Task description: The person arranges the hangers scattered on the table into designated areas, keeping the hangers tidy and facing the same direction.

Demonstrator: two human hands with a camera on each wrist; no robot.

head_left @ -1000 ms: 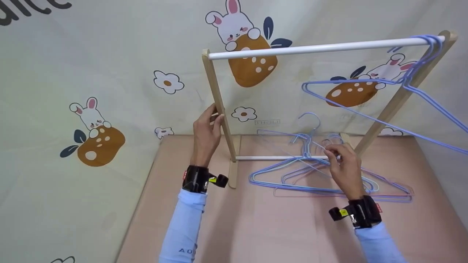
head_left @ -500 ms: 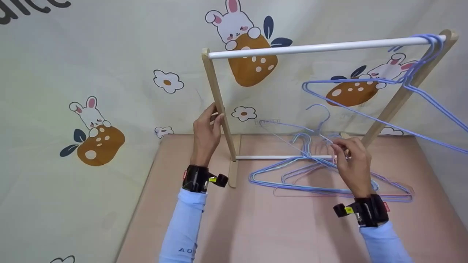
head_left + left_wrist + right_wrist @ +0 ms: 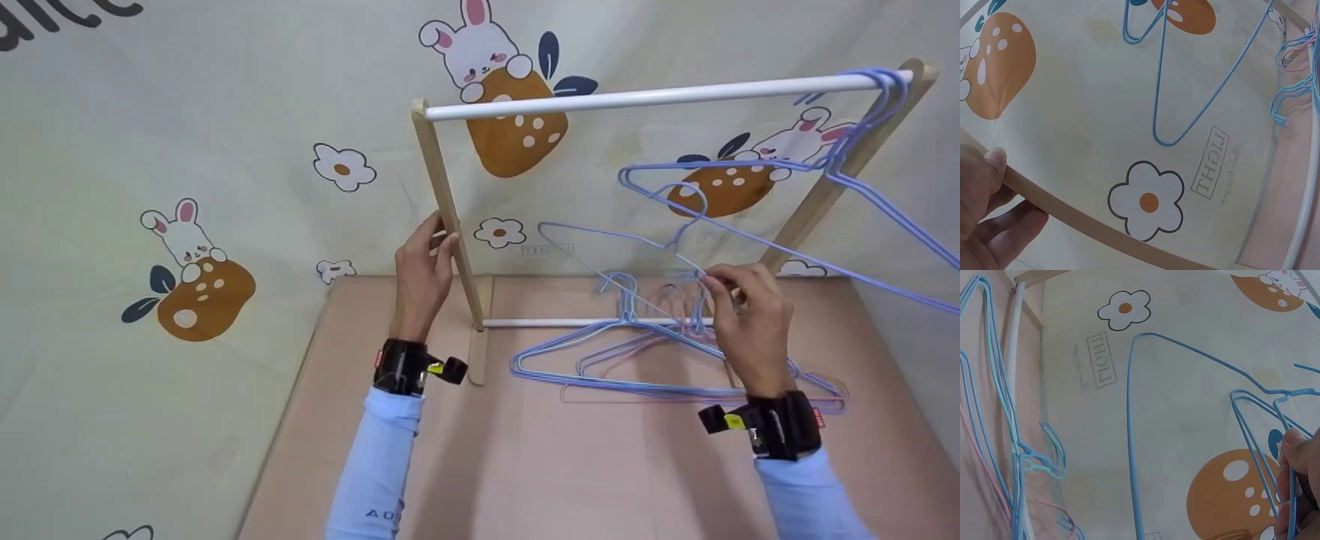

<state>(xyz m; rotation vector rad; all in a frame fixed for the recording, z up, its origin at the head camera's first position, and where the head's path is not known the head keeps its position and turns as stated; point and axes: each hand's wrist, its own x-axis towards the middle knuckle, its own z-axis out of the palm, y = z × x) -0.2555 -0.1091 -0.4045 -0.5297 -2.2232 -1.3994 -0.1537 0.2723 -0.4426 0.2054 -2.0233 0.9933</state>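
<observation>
My left hand [image 3: 424, 274] grips the left wooden post [image 3: 442, 187] of a small garment rack, thumb on the near side and fingers behind, as the left wrist view also shows. In my right hand [image 3: 754, 322] a blue wire hanger [image 3: 600, 234] is pinched by one shoulder, its hook upward, held above the pile and below the white top rail [image 3: 637, 99]. The right wrist view shows thumb and fingers around the hanger's wire [image 3: 1292, 495]. At the rail's right end hang blue hangers [image 3: 844, 150].
Several blue and pink hangers [image 3: 570, 381] lie in a pile over the white lower bar [image 3: 551, 323] on the pinkish-brown tabletop [image 3: 570, 465]. Behind the rack rises a pale backdrop [image 3: 247, 135] printed with rabbits and flowers.
My right hand has risen and moved right, lifting the hanger off the pile toward the top rail. My left hand stays on the post.
</observation>
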